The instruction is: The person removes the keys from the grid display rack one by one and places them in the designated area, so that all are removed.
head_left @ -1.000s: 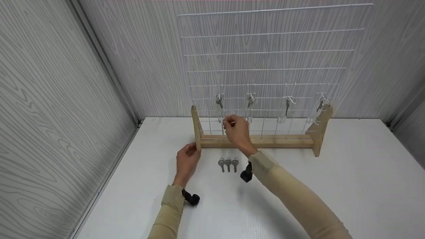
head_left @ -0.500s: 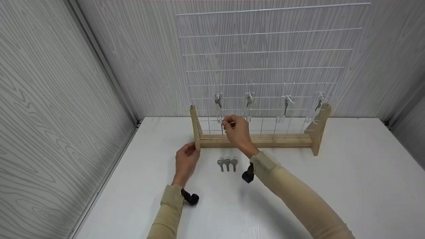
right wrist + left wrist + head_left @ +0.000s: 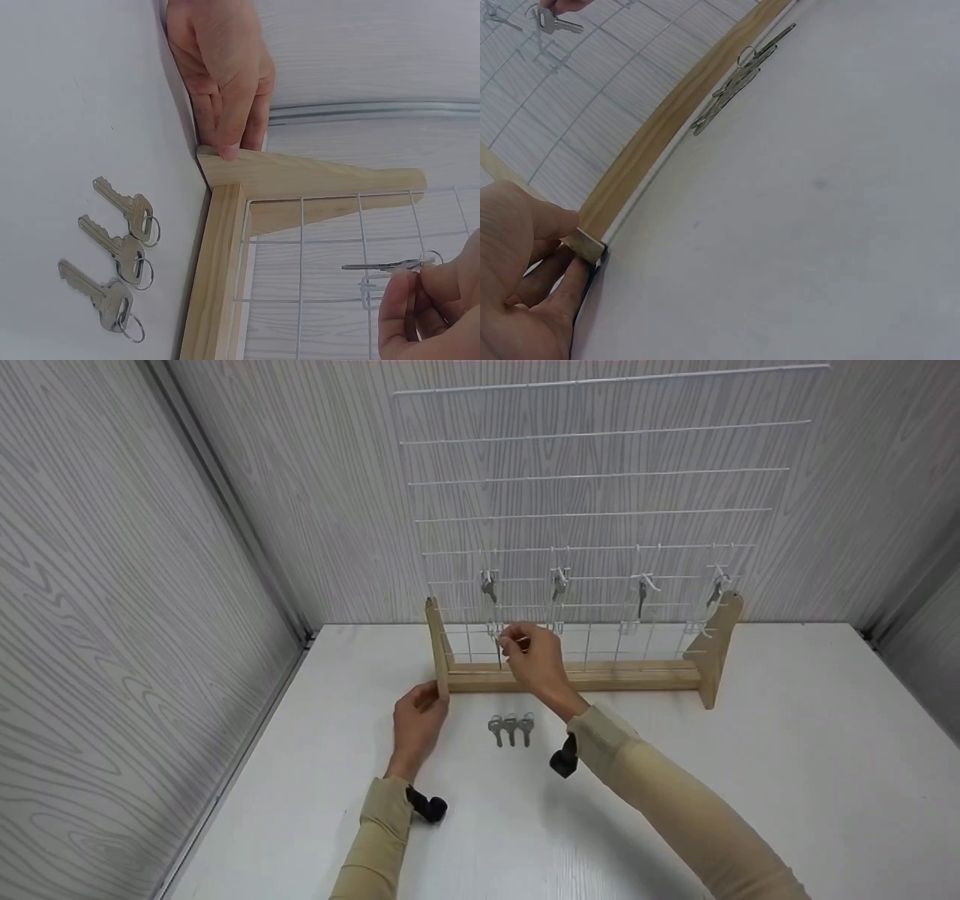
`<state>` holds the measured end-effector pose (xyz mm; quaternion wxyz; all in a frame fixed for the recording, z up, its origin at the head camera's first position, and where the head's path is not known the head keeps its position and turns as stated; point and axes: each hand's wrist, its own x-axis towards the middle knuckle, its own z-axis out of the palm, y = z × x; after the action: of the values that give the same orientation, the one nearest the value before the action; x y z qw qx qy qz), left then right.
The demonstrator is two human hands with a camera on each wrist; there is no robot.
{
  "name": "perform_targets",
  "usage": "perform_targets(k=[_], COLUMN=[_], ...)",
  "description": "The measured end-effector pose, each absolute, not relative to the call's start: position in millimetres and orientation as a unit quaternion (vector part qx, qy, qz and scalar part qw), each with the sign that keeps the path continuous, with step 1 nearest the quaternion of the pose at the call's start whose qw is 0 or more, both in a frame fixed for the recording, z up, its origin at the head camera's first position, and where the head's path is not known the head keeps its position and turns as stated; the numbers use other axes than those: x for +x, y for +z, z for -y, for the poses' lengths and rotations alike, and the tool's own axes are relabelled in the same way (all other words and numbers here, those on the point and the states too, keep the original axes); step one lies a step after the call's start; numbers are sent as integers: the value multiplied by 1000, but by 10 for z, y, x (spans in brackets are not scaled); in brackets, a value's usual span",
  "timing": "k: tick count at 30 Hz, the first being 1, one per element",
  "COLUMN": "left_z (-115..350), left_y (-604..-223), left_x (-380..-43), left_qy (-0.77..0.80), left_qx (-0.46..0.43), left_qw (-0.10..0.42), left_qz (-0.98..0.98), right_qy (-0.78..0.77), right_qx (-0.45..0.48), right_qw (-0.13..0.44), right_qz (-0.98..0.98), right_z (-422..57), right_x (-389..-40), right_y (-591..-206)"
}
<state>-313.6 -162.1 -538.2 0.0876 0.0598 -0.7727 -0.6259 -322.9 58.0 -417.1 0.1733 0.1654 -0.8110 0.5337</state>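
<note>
My right hand (image 3: pixel 536 658) pinches a silver key (image 3: pixel 386 265) by its head end, where a small ring shows. It holds the key in front of the white wire grid (image 3: pixel 301 259), close to a lower-left hook (image 3: pixel 367 289). My left hand (image 3: pixel 416 727) grips the foot of the stand's left wooden upright (image 3: pixel 300 174), with the thumb on its front edge and fingers behind. Three more keys (image 3: pixel 511 730) with rings lie side by side on the white table, in front of the wooden crossbar (image 3: pixel 574 681).
Along the grid's upper row of hooks hang several keys, including one at the left (image 3: pixel 489 586) and one at the far right (image 3: pixel 716 589). More hooks, such as one at lower right (image 3: pixel 699 628), sit below. Grey wood-grain walls (image 3: pixel 360 510) enclose the back and sides.
The head view has shifted slightly. My right hand stays near the lower-left hook, and more of the key's blade shows below the fingers. My left hand keeps its grip on the upright.
</note>
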Motion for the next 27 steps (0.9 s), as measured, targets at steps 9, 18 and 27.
perform_targets(k=[9,18,27], left_z=[1624,1627,1624], left_y=[-5382,-5352,-5357], left_x=[-3149,-3147,-3121], left_qy=[-630,-636,-649], left_qx=[54,50,43], left_qw=[85,91,94], left_qz=[770,765,753], right_qy=[536,540,546], right_qx=[155,170,173], right_qw=[159,151,137], right_qz=[814,810,808], right_z=[-658,-752,-797], right_x=[-3188,-3136,-3027], right_y=[-4186,-4208,-4197])
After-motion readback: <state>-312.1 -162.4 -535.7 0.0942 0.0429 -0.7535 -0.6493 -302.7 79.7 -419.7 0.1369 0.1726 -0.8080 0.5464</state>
